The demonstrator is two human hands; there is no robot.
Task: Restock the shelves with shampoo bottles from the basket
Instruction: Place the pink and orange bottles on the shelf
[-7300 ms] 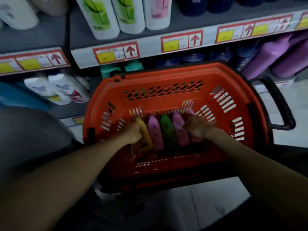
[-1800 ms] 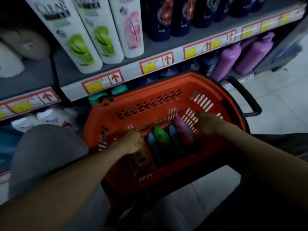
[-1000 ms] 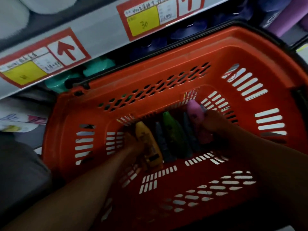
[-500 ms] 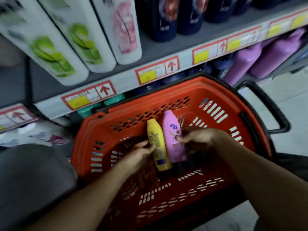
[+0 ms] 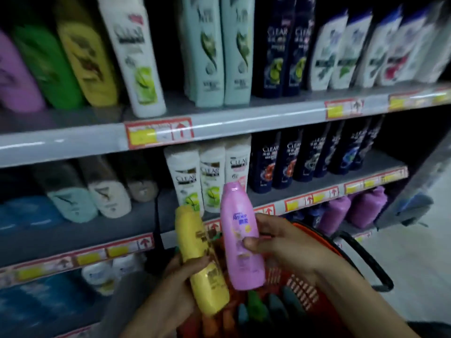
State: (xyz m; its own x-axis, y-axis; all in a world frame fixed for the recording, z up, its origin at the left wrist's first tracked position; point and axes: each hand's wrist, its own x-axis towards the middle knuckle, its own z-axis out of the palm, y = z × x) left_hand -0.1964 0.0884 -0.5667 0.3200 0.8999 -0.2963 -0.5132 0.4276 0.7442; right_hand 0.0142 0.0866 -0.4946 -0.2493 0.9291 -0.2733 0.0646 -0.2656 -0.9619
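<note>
My left hand [image 5: 178,286] grips a yellow shampoo bottle [image 5: 199,258], cap up, in front of the shelves. Beside it my right hand [image 5: 285,245] holds a pink shampoo bottle [image 5: 240,236], thumb across its front. Both bottles are raised above the orange basket [image 5: 305,286], which sits low at the bottom centre. Green and blue bottles [image 5: 262,306] lie in the basket's bottom. The shelf [image 5: 244,118] above carries rows of upright shampoo bottles.
White Clear bottles [image 5: 210,181] and dark blue Clear bottles [image 5: 305,157] fill the middle shelf behind the raised bottles. Purple bottles [image 5: 353,211] stand on the lowest shelf at right. The basket's black handle [image 5: 368,259] sticks out right. Pale floor tiles lie at right.
Both hands have lifted the yellow and pink bottles up out of the basket toward the shelves. The view has tilted upward, showing more shelf rows.
</note>
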